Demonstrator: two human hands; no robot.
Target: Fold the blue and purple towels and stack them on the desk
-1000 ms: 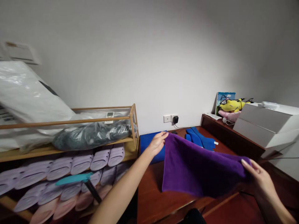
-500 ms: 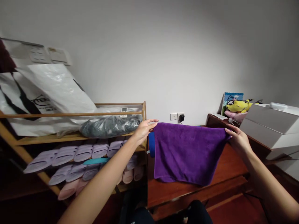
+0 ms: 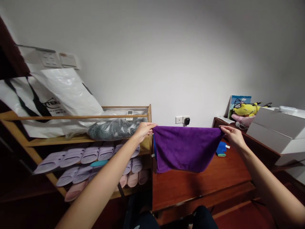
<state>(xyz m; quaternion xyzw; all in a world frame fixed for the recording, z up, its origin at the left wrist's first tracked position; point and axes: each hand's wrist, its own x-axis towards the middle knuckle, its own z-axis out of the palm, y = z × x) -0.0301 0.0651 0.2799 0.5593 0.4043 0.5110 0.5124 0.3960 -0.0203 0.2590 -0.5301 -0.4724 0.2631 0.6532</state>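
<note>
A purple cloth (image 3: 186, 148) hangs spread between my two hands, its top edge pulled nearly straight. My left hand (image 3: 145, 130) pinches the upper left corner, beside the end of the wooden rack. The upper right corner is in the closed fingers of my right hand (image 3: 233, 135). Below the cloth is a reddish-brown wooden table (image 3: 176, 190); whether the cloth's lower edge touches it I cannot tell. A folded blue cloth (image 3: 221, 149) with a white tag lies on the table near my right hand. Another blue item shows partly behind the purple cloth's left edge.
A wooden rack (image 3: 73, 117) at left holds white bags (image 3: 69, 92), a plastic-wrapped dark bundle (image 3: 109, 128) and rows of slippers (image 3: 71, 158). At right stand white boxes (image 3: 271, 127) and a yellow plush toy (image 3: 245, 109). A black plug (image 3: 187, 121) sits in the wall socket.
The purple cloth has risen and moved away from me, its right corner shifting left with my right hand. The folded blue cloth at right has come into sight. The view has shifted slightly.
</note>
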